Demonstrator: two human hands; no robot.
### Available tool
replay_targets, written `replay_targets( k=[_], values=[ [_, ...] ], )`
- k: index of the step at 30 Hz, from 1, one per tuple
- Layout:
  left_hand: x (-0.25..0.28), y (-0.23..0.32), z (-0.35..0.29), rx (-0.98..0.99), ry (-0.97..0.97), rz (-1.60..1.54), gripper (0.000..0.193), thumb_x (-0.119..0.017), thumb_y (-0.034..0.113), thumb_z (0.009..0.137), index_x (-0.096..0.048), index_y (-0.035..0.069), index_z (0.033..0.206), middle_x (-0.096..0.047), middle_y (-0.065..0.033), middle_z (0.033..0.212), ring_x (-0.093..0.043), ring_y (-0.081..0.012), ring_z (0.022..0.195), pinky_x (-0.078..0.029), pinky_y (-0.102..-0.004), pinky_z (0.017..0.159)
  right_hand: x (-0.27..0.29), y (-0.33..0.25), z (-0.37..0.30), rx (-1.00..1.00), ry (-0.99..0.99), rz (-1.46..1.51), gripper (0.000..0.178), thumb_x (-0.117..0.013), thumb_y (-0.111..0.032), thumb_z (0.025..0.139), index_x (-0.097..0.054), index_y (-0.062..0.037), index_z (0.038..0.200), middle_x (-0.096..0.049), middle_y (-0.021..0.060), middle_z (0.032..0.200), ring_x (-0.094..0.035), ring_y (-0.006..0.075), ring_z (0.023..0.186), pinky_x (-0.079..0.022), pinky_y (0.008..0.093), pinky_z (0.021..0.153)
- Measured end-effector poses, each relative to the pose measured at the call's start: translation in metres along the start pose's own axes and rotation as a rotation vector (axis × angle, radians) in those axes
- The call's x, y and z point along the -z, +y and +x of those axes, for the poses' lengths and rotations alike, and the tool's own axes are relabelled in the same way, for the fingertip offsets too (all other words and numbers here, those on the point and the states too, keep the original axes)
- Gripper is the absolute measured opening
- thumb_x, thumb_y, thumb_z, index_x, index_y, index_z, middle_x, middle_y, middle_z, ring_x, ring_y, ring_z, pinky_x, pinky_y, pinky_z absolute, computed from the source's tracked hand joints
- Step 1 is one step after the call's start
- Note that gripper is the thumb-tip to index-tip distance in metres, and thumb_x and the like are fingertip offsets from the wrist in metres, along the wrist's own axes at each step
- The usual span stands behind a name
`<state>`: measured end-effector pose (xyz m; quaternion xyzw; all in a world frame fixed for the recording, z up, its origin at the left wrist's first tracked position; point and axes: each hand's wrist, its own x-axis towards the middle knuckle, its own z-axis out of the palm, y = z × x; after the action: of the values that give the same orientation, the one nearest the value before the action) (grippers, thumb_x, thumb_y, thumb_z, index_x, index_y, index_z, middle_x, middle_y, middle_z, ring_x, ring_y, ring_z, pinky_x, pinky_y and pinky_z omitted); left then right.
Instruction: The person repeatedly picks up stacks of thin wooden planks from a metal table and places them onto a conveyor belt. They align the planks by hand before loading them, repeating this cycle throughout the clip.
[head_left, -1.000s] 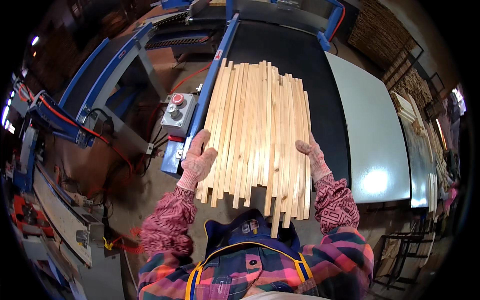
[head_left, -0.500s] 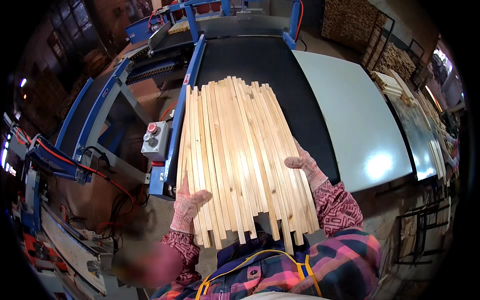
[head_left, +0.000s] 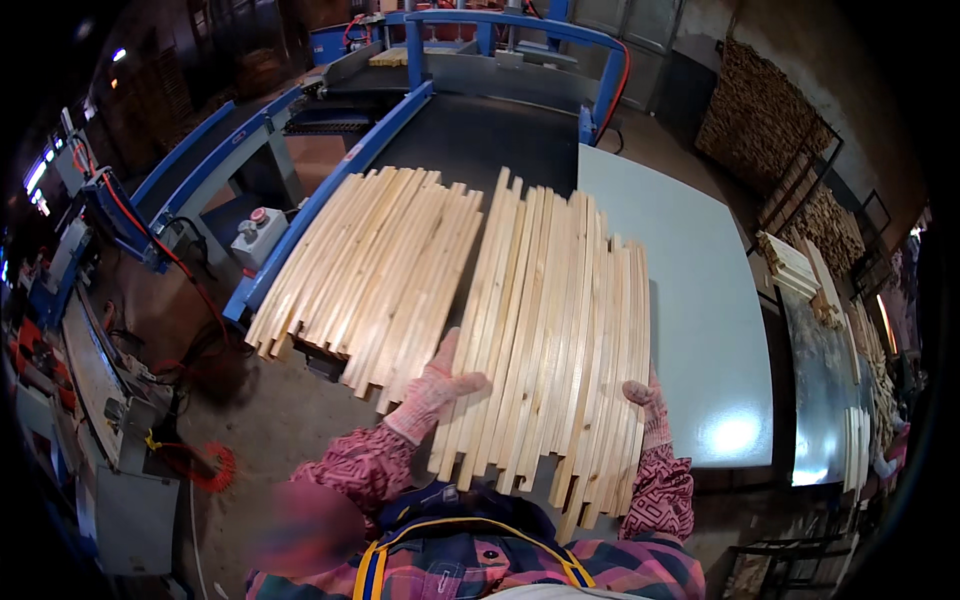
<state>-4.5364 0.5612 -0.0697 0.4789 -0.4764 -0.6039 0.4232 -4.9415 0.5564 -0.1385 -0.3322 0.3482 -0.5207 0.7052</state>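
- Two flat rows of pale wooden strips sit at the centre of the frame: the held row [head_left: 550,330] just right of centre, and the second row [head_left: 390,270] to its left, with a dark gap between their upper parts
- The left hand [head_left: 438,392], in a pink glove, holds the lower left edge of the held row, thumb over the top; it lies just beside the second row
- The right hand [head_left: 650,405] grips the opposite edge, thumb on top, its other fingers mostly hidden
- The black belt [head_left: 500,135] runs up behind both rows, a blue rail [head_left: 385,135] on its left and a pale panel [head_left: 690,320] on its right; whether the held row is lifted I cannot tell
- The step in hand looks like handling this row as one, squeezed from both sides
- Any move of it calls for even inward pressure and level hands, as the lower ends are uneven and seem loose
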Motion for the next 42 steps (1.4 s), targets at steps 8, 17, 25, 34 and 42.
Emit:
replay_targets(
  k=[8, 17, 25, 34, 42],
  values=[
    [-0.056, -0.016, 0.016, 0.064, 0.125, 1.008, 0.082, -0.059, 0.047, 0.08, -0.032, 0.003, 0.144, -0.028, -0.0129, 0.151, -0.022, -0.0298, 0.141, -0.023, -0.0368, 0.114, -0.005, -0.023, -0.039, 0.081, 0.212, -0.019, 0.059, -0.046, -0.023, 0.098, -0.021, -0.0048, 0.148, -0.062, 0.0173, 0.104, -0.066, 0.0224, 0.088, -0.059, 0.0354, 0.079],
    [-0.065, 0.01, 0.006, -0.302, 0.258, 1.176, 0.069, -0.067, 0.044, 0.082, -0.044, 0.012, 0.139, -0.037, -0.0104, 0.145, -0.031, -0.0267, 0.136, -0.037, -0.0395, 0.107, -0.083, -0.049, 0.059, -0.217, 0.389, -1.706, 0.092, -0.054, -0.066, 0.082, -0.028, -0.0059, 0.147, -0.048, 0.0177, 0.137, -0.051, 0.024, 0.122, -0.048, 0.0367, 0.093],
    [-0.1, -0.014, 0.002, -0.182, 0.182, 1.467, 0.07, -0.058, 0.052, 0.086, -0.04, 0.014, 0.142, -0.032, -0.0083, 0.149, -0.02, -0.0286, 0.142, -0.026, -0.0399, 0.115, -0.117, -0.04, 0.068, -0.286, 0.529, -1.752, 0.117, -0.053, -0.083, 0.068, -0.01, -0.0157, 0.153, -0.023, 0.0167, 0.154, -0.039, 0.0275, 0.136, -0.053, 0.0409, 0.08],
    [-0.076, -0.022, -0.005, -0.274, 0.167, 1.201, 0.066, -0.063, 0.048, 0.083, -0.049, 0.009, 0.136, -0.038, -0.0099, 0.147, -0.026, -0.0303, 0.14, -0.029, -0.0387, 0.112, -0.087, -0.043, 0.064, -0.322, 0.658, -1.882, 0.095, -0.059, -0.067, 0.073, -0.024, -0.016, 0.146, -0.034, 0.0141, 0.147, -0.053, 0.0296, 0.121, -0.056, 0.0443, 0.068],
    [0.125, 0.037, -0.027, -0.284, 0.679, 1.347, 0.062, -0.065, 0.047, 0.084, -0.051, 0.012, 0.134, -0.047, -0.0114, 0.14, -0.039, -0.0261, 0.133, -0.037, -0.0393, 0.106, -0.007, -0.073, 0.024, -0.262, 0.819, -1.744, 0.063, -0.067, -0.036, 0.072, -0.048, -0.0174, 0.129, -0.058, 0.0233, 0.119, -0.05, 0.0419, 0.118, -0.043, 0.0538, 0.093]
  ],
)
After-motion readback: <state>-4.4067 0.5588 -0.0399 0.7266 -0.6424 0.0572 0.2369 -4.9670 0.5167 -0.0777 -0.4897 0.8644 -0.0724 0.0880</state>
